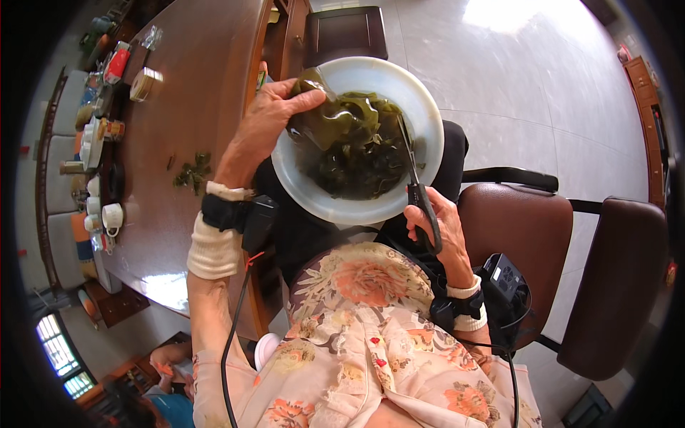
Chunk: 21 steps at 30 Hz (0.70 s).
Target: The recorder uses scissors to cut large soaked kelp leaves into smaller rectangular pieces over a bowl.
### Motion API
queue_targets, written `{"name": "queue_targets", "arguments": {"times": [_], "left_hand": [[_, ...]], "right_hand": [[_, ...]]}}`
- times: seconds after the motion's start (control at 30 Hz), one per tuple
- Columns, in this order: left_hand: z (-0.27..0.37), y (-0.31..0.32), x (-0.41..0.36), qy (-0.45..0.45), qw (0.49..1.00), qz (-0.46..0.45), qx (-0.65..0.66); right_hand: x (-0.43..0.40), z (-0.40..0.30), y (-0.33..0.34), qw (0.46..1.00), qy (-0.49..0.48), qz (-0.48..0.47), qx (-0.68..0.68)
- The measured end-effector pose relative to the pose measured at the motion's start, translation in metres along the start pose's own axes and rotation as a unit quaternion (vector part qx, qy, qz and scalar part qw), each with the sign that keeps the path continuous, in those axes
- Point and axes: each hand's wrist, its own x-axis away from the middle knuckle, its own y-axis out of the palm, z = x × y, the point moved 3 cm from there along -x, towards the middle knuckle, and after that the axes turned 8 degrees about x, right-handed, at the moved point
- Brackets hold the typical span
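My left hand (283, 109) pinches a broad, wet sheet of kelp (337, 120) at the upper left rim of a pale plastic basin (425, 107). The sheet hangs down into the basin, over a dark heap of kelp strips (353, 168). In my right hand (441, 224) is a pair of scissors with black handles (423, 211). Their metal blades reach over the basin's right side, close to the kelp heap, and look nearly closed. The basin rests on my lap, between the wooden table and a chair.
To the left stretches a brown wooden table (176, 107) with kelp scraps (193, 172), a white cup (112, 218) and a red packet (116, 65). A brown armchair (514, 230) holding a black device (503, 278) stands at right. Another person's hand (163, 369) shows at lower left. Cables run along both my arms.
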Motion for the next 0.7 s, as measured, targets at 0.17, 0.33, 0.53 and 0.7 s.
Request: {"name": "queue_targets", "arguments": {"times": [0.17,0.33,0.53,0.7], "left_hand": [[0.03,-0.001,-0.004,0.046,0.999,-0.013,-0.017],[0.05,0.004,-0.006,0.078,0.994,-0.02,0.078],[-0.067,0.004,-0.022,-0.027,0.989,0.091,0.117],[-0.175,0.004,-0.006,-0.174,0.974,0.103,0.1]], "right_hand": [[-0.001,-0.005,-0.002,1.0,-0.003,-0.009,0.012],[-0.001,-0.005,-0.007,1.0,-0.027,-0.005,-0.004],[-0.003,-0.003,-0.011,1.0,-0.013,0.017,-0.009],[-0.015,-0.012,-0.017,0.999,-0.027,0.03,0.024]]}}
